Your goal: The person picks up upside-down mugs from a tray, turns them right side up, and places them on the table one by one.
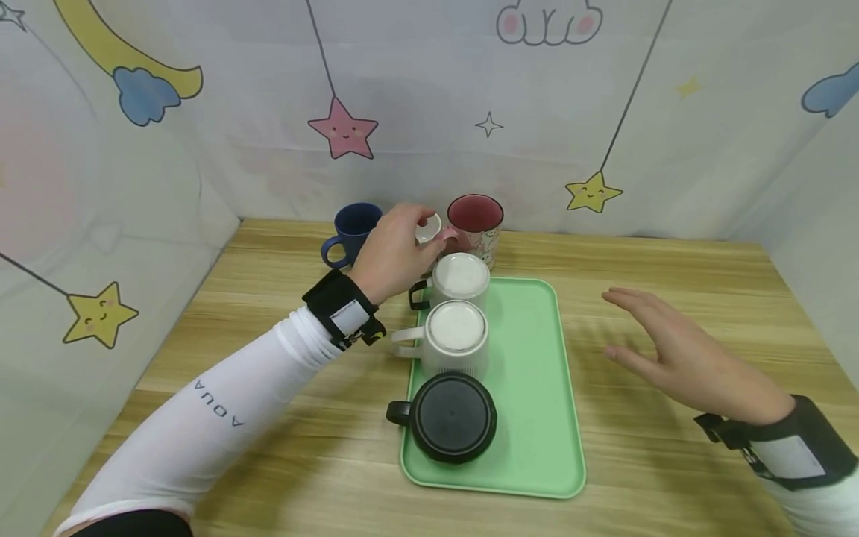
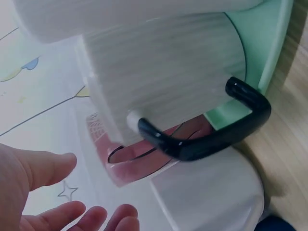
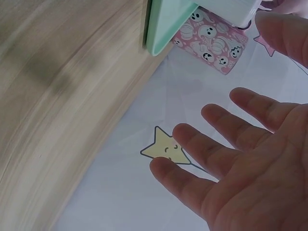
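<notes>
My left hand reaches over the back of the table, above a white mug that it partly hides. In the left wrist view its thumb and fingers are spread apart with nothing between them. Close by stands a pink mug with a printed outside and a dark rim. Upside down on the green tray are a white mug with a black handle, a ribbed white mug and a black mug, handles pointing left. My right hand hovers right of the tray, fingers extended, holding nothing.
A dark blue mug stands upright at the back left, beside my left hand. Behind the wooden table hangs a pale curtain printed with stars and clouds. The tray's right half is bare.
</notes>
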{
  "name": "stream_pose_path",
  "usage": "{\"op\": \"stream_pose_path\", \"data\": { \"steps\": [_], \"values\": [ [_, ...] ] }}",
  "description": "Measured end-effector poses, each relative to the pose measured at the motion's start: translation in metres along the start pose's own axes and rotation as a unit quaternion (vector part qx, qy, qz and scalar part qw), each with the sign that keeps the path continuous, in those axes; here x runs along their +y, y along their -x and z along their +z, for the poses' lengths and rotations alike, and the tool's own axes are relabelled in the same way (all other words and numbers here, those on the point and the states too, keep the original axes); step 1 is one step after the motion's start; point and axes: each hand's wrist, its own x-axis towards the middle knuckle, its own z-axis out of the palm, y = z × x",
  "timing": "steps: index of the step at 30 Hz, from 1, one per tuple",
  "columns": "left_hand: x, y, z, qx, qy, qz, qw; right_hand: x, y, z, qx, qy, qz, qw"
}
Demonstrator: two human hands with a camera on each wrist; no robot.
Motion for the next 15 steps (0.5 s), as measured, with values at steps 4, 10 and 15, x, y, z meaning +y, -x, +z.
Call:
{"op": "stream_pose_path", "data": {
  "steps": [4, 10, 15],
  "values": [
    [-0.001, 0.007, -0.008, 0.01, 0.005, 0.006, 0.9999, 0.0, 0.0, -0.001, 0.0, 0.003, 0.001, 1.0],
    [-0.005, 0.017, -0.019, 0.024, 0.019, 0.021, 0.9993, 0.001, -0.001, -0.001, 0.004, 0.009, -0.013, 1.0],
    [-0.012, 0.026, -0.026, 0.025, 0.031, 0.037, 0.9985, 0.003, -0.002, -0.001, 0.006, 0.01, -0.023, 1.0]
  ]
}}
